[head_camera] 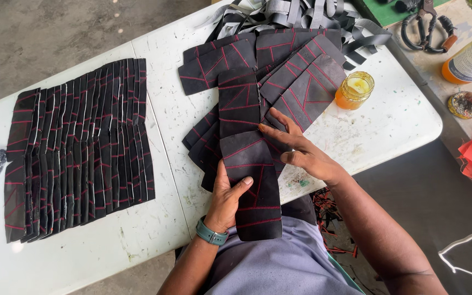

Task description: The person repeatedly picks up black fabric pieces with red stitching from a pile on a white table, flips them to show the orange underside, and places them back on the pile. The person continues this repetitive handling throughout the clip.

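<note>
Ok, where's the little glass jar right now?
In the head view, the glass jar stands on the white table, upper right, just beside the loose black stitched panels.

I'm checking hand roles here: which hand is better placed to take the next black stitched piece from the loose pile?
Probably the right hand: it lies open on the loose pile, fingers touching those pieces. The left hand is occupied, gripping the black stitched piece with its thumb across it.

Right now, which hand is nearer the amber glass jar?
Right. The right hand lies flat on the black stitched pieces, below-left of the amber glass jar. The left hand is farther down, gripping a black stitched strip at the table edge.
</note>
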